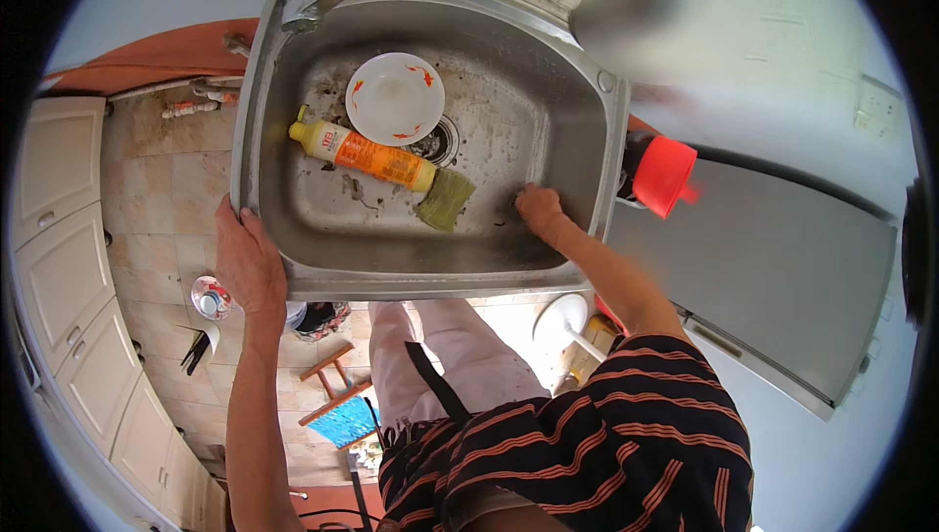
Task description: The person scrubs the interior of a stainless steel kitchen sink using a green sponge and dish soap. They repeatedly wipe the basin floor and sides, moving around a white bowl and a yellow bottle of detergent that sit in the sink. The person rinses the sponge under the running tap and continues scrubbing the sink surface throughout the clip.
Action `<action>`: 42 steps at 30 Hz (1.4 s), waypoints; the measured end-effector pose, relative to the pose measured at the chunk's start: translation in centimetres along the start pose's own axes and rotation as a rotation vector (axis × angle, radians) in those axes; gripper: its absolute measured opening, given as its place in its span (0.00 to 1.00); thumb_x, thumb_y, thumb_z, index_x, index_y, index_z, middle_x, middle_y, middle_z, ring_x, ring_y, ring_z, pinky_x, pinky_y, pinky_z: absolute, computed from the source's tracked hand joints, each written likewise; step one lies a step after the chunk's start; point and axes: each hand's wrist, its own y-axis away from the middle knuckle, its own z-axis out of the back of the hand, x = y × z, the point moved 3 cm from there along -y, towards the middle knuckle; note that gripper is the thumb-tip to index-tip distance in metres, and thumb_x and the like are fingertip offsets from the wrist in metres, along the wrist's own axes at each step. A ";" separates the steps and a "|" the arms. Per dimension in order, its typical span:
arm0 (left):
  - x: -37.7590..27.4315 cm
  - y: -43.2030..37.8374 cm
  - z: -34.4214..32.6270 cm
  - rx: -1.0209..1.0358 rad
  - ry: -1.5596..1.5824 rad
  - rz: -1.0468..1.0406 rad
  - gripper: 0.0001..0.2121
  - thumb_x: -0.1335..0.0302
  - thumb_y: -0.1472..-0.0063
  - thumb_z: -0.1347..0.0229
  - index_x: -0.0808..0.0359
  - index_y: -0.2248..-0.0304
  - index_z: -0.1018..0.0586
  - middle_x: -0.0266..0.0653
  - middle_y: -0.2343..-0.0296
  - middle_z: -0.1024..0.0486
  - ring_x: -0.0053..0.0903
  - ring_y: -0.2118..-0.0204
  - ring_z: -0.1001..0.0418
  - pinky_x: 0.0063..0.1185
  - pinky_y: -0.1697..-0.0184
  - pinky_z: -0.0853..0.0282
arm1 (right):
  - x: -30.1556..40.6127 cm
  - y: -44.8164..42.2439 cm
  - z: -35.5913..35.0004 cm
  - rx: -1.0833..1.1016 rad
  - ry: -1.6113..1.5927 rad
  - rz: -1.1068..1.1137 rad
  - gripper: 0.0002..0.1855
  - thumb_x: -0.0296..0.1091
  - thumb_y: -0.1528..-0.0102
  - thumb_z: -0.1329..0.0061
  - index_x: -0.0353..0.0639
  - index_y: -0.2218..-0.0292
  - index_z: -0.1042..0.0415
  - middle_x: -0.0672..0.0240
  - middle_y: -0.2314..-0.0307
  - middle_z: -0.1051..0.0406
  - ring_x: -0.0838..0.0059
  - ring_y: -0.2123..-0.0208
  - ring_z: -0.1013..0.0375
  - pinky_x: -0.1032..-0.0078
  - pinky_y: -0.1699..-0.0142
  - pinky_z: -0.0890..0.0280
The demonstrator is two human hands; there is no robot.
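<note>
The corner rim of a stainless steel sink (433, 287) is gripped by my left hand (253, 260), thumb on top. Inside the basin, my right hand (541, 211) reaches down to the floor near the right wall. Its fingers are curled, and a small dark bit shows at their tips; whether they hold it I cannot tell. A white bowl with orange fish (396, 95) sits partly over the drain (439, 145). Beside it lies a yellow dish soap bottle with an orange label (367, 154), its base against a green scouring pad (446, 200). Dark residue spots the basin floor.
A metal faucet (302, 0) stands at the back left corner. Right of the sink are a red plastic container (664, 176) and a grey-topped appliance (763, 268). Cream cabinets (62, 246) line the left. A wooden folding stool with a blue seat (343, 418) rests on the tiled floor.
</note>
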 end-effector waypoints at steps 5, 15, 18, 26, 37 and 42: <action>0.0 -0.1 -0.3 -0.054 -0.010 -0.040 0.16 0.67 0.35 0.60 0.65 0.52 0.34 0.52 0.61 0.28 0.47 0.62 0.28 0.35 0.62 0.33 | -5.5 -2.9 6.9 -0.081 0.220 -0.066 0.10 0.32 0.50 0.52 0.49 0.65 0.24 0.63 0.64 0.29 0.64 0.63 0.26 0.69 0.68 0.30; 0.2 -0.1 0.1 -0.017 -0.024 -0.016 0.15 0.67 0.35 0.60 0.65 0.52 0.35 0.50 0.60 0.28 0.45 0.62 0.28 0.36 0.63 0.33 | -1.8 1.0 3.6 0.093 0.157 0.043 0.10 0.33 0.49 0.52 0.48 0.64 0.24 0.63 0.66 0.27 0.65 0.63 0.25 0.65 0.63 0.29; 0.1 -0.1 -0.1 -0.041 -0.016 -0.032 0.15 0.67 0.35 0.60 0.65 0.52 0.35 0.49 0.60 0.28 0.46 0.63 0.28 0.36 0.64 0.33 | -3.1 0.0 3.7 0.082 0.130 -0.037 0.10 0.32 0.50 0.51 0.49 0.64 0.23 0.65 0.71 0.26 0.66 0.63 0.25 0.66 0.63 0.29; 0.2 -0.3 -0.3 -0.066 -0.060 -0.060 0.14 0.67 0.36 0.60 0.63 0.53 0.34 0.48 0.62 0.27 0.45 0.65 0.27 0.37 0.65 0.33 | -9.6 -0.4 9.0 -0.163 0.173 -0.178 0.08 0.31 0.50 0.51 0.50 0.67 0.22 0.68 0.69 0.25 0.68 0.63 0.25 0.71 0.66 0.30; 0.0 0.0 -0.5 -0.035 -0.031 -0.024 0.15 0.66 0.36 0.61 0.63 0.52 0.35 0.48 0.61 0.27 0.45 0.64 0.27 0.37 0.64 0.32 | -12.5 2.3 11.2 -0.440 0.130 -0.225 0.07 0.29 0.54 0.50 0.46 0.70 0.26 0.65 0.72 0.28 0.64 0.70 0.25 0.67 0.70 0.30; 0.8 -0.1 -0.3 -0.083 -0.072 -0.053 0.16 0.66 0.36 0.60 0.63 0.52 0.35 0.49 0.61 0.27 0.46 0.65 0.27 0.37 0.64 0.32 | -10.3 6.3 8.7 -0.478 -0.051 -0.258 0.08 0.27 0.53 0.52 0.43 0.68 0.29 0.59 0.68 0.32 0.62 0.70 0.25 0.66 0.71 0.30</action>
